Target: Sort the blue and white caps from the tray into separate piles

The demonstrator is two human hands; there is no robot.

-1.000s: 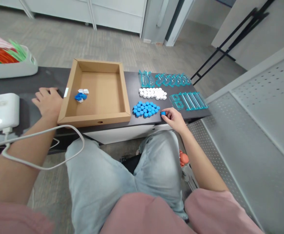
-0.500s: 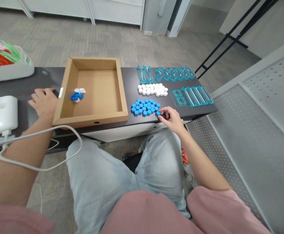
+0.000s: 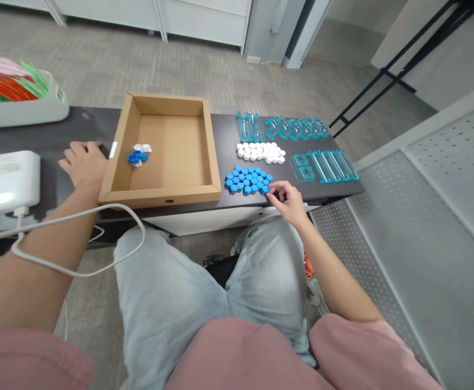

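Note:
At the right edge of a cluster of blue hexagonal pieces, my right hand has its thumb and fingertips closed on one blue hexagonal piece, which touches its neighbours. My left hand lies flat on the dark table, fingers spread, beside the left wall of a shallow cardboard box. Inside that box, near its left side, sit a few blue pieces and white pieces. A group of white hexagonal pieces lies just behind the blue cluster.
Clear teal plastic parts stand in rows at the back right, with tube-like ones nearer. A white charger and its looping cable are at left, the cable crossing over my left forearm. A white basket holds colourful strips.
The view has shifted, moving the scene slightly right. My right hand has brought the blue piece in against the cluster. My left hand stays on the table.

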